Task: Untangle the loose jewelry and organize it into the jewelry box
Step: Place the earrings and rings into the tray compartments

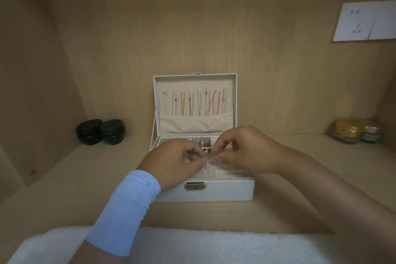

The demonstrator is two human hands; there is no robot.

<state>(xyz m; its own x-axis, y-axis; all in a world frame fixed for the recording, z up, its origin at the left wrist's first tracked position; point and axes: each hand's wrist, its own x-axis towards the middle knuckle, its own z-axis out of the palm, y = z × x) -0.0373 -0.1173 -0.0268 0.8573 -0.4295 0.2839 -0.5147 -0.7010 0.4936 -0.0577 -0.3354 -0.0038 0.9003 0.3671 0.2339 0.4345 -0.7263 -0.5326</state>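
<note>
Towel (214, 246) lines the near desk (75, 188) edge. Beyond it, left grip (173, 163) and right grip (246, 152), fingers curled, pinch a small clear piece (211, 159) over the open jewelry box (225, 191) at mid-desk. Necklaces (192, 103) hang in its upright lid. Open desk flanks it as far as the dark jars (100, 132) and glass jars (353, 134).

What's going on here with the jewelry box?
A person's left hand and right hand both pinch a small pale piece, too small to identify, above the open white rectangular jewelry box. Thin metal chains and a pink cord hang in a row inside its raised lid. Small white studs sit in a front compartment. Two dark round jars stand left of it on the wooden shelf.
</note>
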